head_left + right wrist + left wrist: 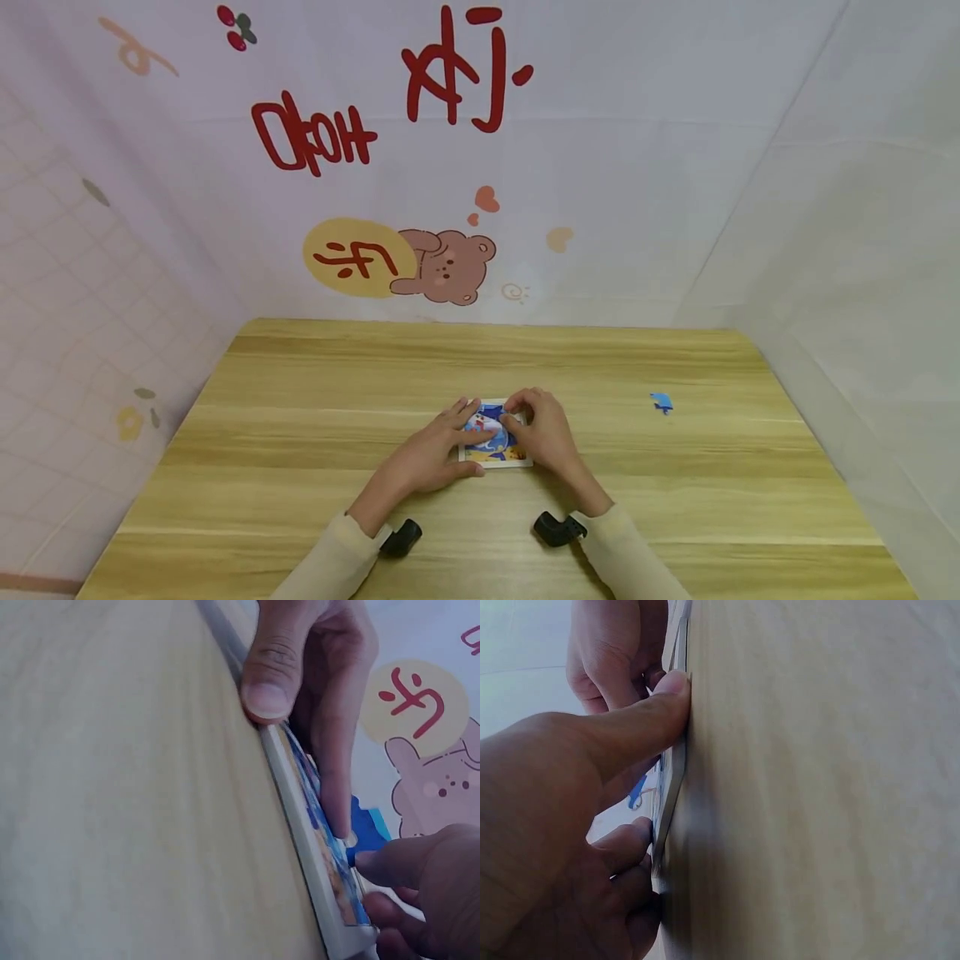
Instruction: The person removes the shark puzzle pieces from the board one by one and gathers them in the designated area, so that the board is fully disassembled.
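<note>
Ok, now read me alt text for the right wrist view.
The right hand, lower right, holds a dark blue jigsaw piece at a pale-rimmed puzzle board on a wood-grain table. The left hand, at top, rests its thumb on the rim; a cartoon bear shows behind.

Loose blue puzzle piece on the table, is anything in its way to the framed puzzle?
Yes, the right hand stands between the loose piece and the puzzle, at the puzzle's right side; otherwise only tabletop shows.

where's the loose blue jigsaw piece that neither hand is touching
In the head view, the small blue jigsaw piece lies on the pale wood-grain table, to the right of the bare right hand and the white-framed square picture puzzle.
</note>
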Demonstrator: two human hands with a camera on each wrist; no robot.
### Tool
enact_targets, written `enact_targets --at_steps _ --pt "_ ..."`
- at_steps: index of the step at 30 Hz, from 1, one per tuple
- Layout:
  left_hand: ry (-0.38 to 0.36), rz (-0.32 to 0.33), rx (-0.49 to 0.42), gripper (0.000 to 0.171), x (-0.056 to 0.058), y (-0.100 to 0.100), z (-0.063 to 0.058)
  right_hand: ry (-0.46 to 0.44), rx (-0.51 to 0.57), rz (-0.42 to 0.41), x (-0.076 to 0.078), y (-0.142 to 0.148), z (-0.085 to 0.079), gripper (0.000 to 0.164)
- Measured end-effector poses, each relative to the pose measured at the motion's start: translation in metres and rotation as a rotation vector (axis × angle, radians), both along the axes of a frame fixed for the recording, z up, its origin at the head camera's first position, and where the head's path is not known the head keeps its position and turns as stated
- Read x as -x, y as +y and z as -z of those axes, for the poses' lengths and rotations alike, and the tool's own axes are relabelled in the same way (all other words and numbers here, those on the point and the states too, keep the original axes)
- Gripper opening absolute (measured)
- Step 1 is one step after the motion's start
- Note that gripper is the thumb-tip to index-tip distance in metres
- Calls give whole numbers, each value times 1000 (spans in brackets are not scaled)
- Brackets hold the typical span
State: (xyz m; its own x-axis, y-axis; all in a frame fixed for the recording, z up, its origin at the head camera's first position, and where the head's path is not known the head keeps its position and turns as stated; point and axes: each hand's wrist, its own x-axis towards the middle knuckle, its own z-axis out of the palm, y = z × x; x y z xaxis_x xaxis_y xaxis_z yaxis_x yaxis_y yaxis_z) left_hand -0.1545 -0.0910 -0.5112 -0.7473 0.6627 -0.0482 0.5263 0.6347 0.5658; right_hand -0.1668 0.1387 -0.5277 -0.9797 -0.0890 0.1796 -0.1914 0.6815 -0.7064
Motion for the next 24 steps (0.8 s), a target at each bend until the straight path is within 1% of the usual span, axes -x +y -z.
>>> enact_targets --at_steps 3,6,10,13,16,24 --pt "3 -4 9 59 1 0 1 -12 47 -2 0 1 -1 10" --pt "0 -5 8 59 1 1 0 -29 69 -12 1 2 -2 10" --pt "-16 -10 4 59 0 1 -1 -24 101 -51 2 4 -2 11" --pt "-25 -16 8 59 0 1 -3 -19 114 -89 4 6 -4 15" --pt "-39 -23 11 59 0 2 -6 -30 121 -114 6 10 -7 15" --pt "-53 -23 -16 59 2 4 -12 -70 126 -117 13 31 -16 14"
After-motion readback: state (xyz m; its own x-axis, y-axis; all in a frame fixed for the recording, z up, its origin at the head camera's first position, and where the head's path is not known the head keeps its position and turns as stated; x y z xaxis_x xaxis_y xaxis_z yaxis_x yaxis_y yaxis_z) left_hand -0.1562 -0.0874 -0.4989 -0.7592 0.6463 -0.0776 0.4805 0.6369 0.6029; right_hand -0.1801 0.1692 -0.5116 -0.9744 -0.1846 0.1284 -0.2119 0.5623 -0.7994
